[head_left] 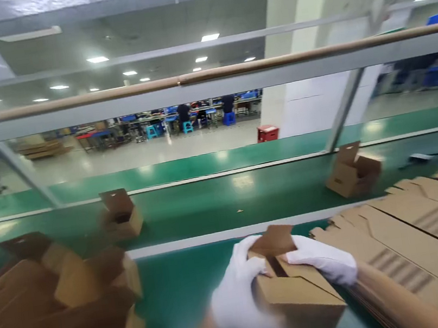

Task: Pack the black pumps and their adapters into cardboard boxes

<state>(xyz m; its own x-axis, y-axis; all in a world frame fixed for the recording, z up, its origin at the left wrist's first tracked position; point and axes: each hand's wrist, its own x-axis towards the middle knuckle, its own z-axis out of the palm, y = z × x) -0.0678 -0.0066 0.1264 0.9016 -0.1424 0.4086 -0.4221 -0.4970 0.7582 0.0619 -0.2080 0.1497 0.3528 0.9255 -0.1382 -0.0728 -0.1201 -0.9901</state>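
Note:
Both my hands wear white gloves and hold a small brown cardboard box (pixel 303 288) above the green work surface. My left hand (pixel 242 292) wraps round the box's left side, its thumb on the top flap. My right hand (pixel 319 258) grips the far right side, fingers bent over the top edge. One flap of the box stands up at the far end, and a dark gap shows between the top panels. The lower part of the left hand is blurred, and the underside of the box is hidden.
Flat cardboard blanks (pixel 430 231) lie stacked at the right. Several open boxes (pixel 72 312) crowd the left, blurred. Two more, an open box (pixel 122 217) and another box (pixel 354 171), stand on the green shelf (pixel 208 204) behind a white rail (pixel 213 238). People sit far off.

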